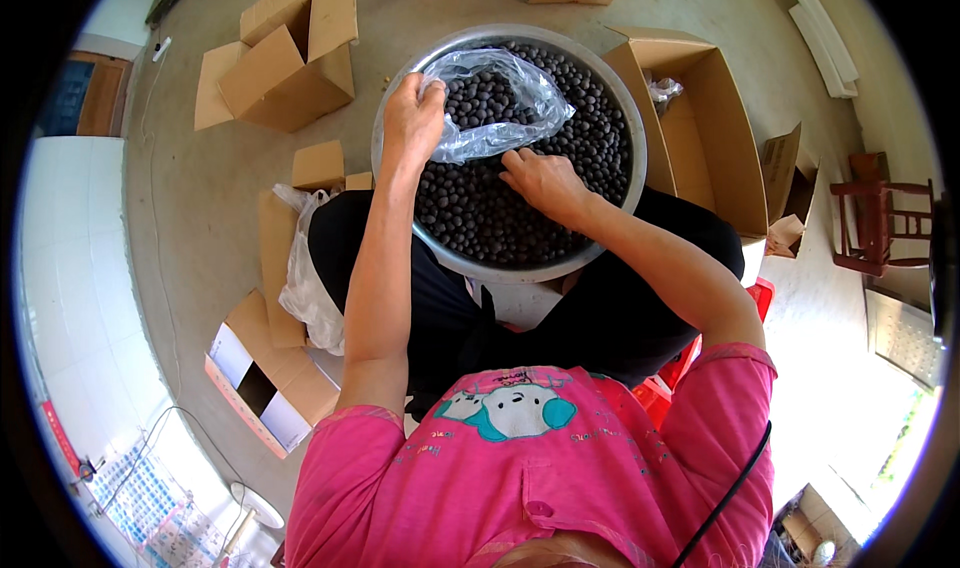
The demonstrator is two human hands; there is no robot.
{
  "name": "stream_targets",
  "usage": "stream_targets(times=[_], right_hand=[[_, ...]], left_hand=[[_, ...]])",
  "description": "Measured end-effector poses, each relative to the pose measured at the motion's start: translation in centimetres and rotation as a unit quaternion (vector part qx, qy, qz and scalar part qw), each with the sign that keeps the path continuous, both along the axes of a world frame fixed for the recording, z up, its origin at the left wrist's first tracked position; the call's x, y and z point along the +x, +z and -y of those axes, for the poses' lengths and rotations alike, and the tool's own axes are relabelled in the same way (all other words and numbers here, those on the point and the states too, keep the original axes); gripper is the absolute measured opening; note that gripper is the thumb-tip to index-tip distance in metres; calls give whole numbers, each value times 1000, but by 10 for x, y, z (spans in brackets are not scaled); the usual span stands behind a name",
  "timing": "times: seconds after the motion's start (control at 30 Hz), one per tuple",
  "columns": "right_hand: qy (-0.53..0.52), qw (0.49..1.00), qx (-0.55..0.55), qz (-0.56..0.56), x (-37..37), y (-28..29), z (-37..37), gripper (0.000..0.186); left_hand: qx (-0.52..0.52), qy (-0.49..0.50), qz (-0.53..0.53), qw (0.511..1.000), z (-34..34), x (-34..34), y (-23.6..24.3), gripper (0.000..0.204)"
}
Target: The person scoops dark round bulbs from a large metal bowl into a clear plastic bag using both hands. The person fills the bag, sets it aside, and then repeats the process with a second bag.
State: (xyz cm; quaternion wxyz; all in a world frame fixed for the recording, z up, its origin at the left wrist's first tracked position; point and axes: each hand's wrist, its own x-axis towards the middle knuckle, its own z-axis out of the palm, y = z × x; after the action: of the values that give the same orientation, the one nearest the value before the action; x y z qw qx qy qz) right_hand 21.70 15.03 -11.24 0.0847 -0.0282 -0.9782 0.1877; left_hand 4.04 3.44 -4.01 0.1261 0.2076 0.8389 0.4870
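Observation:
A wide metal basin full of small, round, dark balls sits in front of me, over my knees. On top of the balls lies a clear plastic bag, its mouth wide and some of the dark balls inside it. My left hand grips the bag's left rim between thumb and fingers. Beside the bag's near edge, my right hand rests over the balls with its fingers curled together. What those fingertips hold, if anything, is hidden.
An open cardboard box stands right of the basin, with crumpled plastic inside. Another open box is at the far left. A white plastic bag hangs by my left knee. A wooden chair stands at the right.

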Motion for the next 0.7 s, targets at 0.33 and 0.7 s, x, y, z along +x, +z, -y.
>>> stream_targets(times=[0.33,0.7], right_hand=[[-2,998,-63,9,-9,17,-5,26],[-77,946,-215,-230,-80,82,-17,22]], left_hand=[[1,-5,10,1000,4,1,4,36],[6,-18,-16,1000,4,-5,-3,33]])
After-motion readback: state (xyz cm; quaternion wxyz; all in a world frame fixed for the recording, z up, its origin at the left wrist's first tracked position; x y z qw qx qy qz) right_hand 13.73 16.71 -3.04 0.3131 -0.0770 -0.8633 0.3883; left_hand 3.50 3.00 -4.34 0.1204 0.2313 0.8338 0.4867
